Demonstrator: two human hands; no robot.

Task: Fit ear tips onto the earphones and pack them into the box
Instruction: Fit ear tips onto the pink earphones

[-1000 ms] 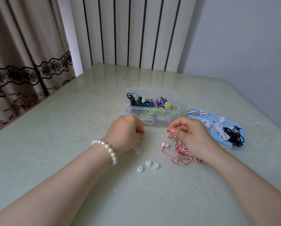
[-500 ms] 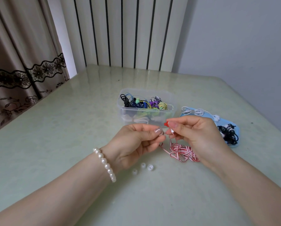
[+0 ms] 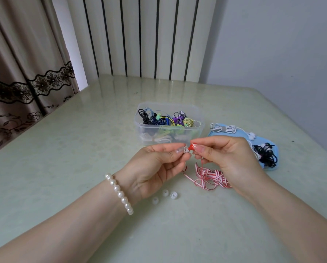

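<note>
My right hand (image 3: 229, 160) pinches a red earbud (image 3: 193, 146) just above the table. Its red-and-white striped cable (image 3: 209, 177) hangs down into a loose bundle below that hand. My left hand (image 3: 155, 168) pinches a small white ear tip (image 3: 185, 149) right against the earbud's nozzle. Three loose white ear tips (image 3: 165, 192) lie on the table under my left wrist. Behind the hands stands a clear plastic box (image 3: 143, 130) holding several coiled earphones in mixed colours.
A blue lid (image 3: 272, 145) lies right of the box, carrying white earphones (image 3: 225, 129) and black earphones (image 3: 266, 154). The pale green table (image 3: 73, 149) meets a curtain on the left and a striped panel at the back.
Both hands rose from the table and came together. The left hand picked up an ear tip, the right lifted the red earbud, and the tip now sits against the bud.
</note>
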